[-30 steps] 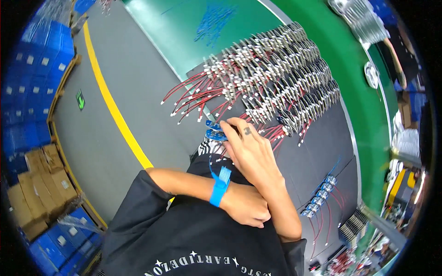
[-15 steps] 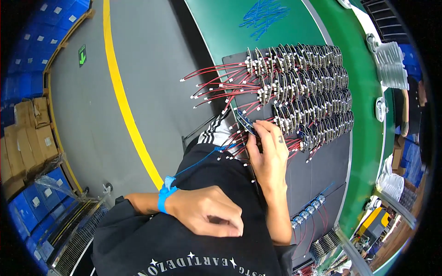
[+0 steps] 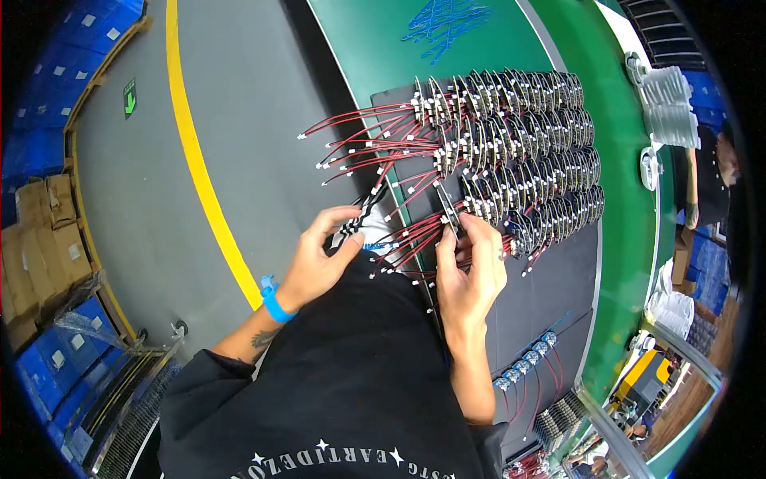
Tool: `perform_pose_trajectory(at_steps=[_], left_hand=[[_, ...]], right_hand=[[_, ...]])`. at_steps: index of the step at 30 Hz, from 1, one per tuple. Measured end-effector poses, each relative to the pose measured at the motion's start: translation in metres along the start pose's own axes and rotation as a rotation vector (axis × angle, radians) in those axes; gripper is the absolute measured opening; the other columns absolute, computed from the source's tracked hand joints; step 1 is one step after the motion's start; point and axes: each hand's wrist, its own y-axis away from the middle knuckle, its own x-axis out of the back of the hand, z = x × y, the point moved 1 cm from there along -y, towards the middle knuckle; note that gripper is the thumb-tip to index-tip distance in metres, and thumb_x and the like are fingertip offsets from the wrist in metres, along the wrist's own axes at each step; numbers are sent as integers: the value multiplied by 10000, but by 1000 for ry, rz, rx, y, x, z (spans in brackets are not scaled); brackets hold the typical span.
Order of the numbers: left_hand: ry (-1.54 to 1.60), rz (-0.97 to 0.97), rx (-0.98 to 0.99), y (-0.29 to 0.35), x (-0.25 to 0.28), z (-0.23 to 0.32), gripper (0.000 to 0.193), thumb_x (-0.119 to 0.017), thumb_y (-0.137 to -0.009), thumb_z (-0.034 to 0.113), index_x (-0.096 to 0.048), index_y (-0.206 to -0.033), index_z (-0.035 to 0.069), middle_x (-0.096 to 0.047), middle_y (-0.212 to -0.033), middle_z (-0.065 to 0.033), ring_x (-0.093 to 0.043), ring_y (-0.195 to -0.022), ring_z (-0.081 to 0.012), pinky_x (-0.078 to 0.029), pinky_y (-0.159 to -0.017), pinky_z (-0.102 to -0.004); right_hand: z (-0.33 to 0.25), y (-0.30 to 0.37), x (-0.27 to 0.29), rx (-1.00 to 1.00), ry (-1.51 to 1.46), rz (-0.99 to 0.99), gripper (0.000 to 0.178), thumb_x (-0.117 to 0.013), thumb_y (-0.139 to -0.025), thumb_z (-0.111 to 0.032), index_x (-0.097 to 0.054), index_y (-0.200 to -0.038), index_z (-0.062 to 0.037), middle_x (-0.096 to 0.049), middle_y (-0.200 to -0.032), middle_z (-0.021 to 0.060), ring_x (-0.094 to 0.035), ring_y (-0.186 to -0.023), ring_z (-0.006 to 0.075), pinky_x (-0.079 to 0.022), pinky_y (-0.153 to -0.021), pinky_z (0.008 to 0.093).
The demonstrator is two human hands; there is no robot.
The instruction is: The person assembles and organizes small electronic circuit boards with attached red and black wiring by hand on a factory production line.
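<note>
While the right hand (image 3: 469, 275) pinches the near end of a narrow circuit board (image 3: 447, 204) between thumb and fingers, the left hand (image 3: 317, 259) is half open, thumb and fingers curved apart, with nothing visible in its grip. It is near the striped trouser leg (image 3: 345, 232), left of the desk (image 3: 363, 48), and a blue strap (image 3: 275, 301) circles its wrist. The held board is tilted over the desk's left edge, just left of several rows of upright boards (image 3: 519, 132) on a dark mat (image 3: 550, 279). Red wires (image 3: 351, 123) trail leftward from the rows past the edge. Blue strands (image 3: 447, 25) lie farther off; a short line of blue-and-silver parts (image 3: 524, 364) lies nearer, to the right.
</note>
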Motion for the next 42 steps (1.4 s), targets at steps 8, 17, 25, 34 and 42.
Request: perform_pose_trajectory(at_steps=[8, 17, 25, 34, 42], left_hand=[[343, -530, 315, -16, -1, -5, 257, -608, -919, 142, -598, -1111, -29, -623, -1049, -78, -583, -947, -127, -471, -861, -294], [518, -521, 269, -24, -9, -32, 244, -573, -934, 88, -587, -1154, -19, -571, -1174, -80, -547, -1043, -125, -458, -902, -282], [524, -611, 346, -13, -13, -57, 331, -542, -887, -41, -547, -1219, -31, -602, -1158, -86, -563, -1055, -127, -464, -917, -275], [590, -786, 399, -15, -3, -48, 335, -557, -910, -8, -522, -1234, -80, -642, -1115, -143, -634, -1002, -193, -508, -896, -288], [764, -732, 605, -17, -5, -65, 326, -470, -995, 206, -539, -1164, -63, -640, -1063, -176, -665, -955, -280, -512, -896, -342]], right_hand=[[-1, -1, -4, -135, -166, -18, 216, -686, -782, 61, -612, -984, 43, -635, -949, 123, -573, -619, 107, -499, -562, 222], [0, 0, -5, -65, -158, 13, 215, -681, -785, 68, -616, -989, 41, -631, -936, 119, -577, -625, 113, -498, -569, 231], [0, -2, -1, -27, -146, 25, 228, -680, -781, 72, -618, -999, 44, -623, -952, 145, -609, -672, 152, -522, -563, 238], [0, -7, 5, 46, -68, 39, 243, -679, -774, 81, -623, -1006, 36, -631, -958, 149, -621, -690, 175, -530, -578, 255], [3, -9, 6, 74, -75, 2, 237, -679, -781, 65, -629, -1009, 24, -637, -972, 158, -643, -733, 215, -535, -613, 284]])
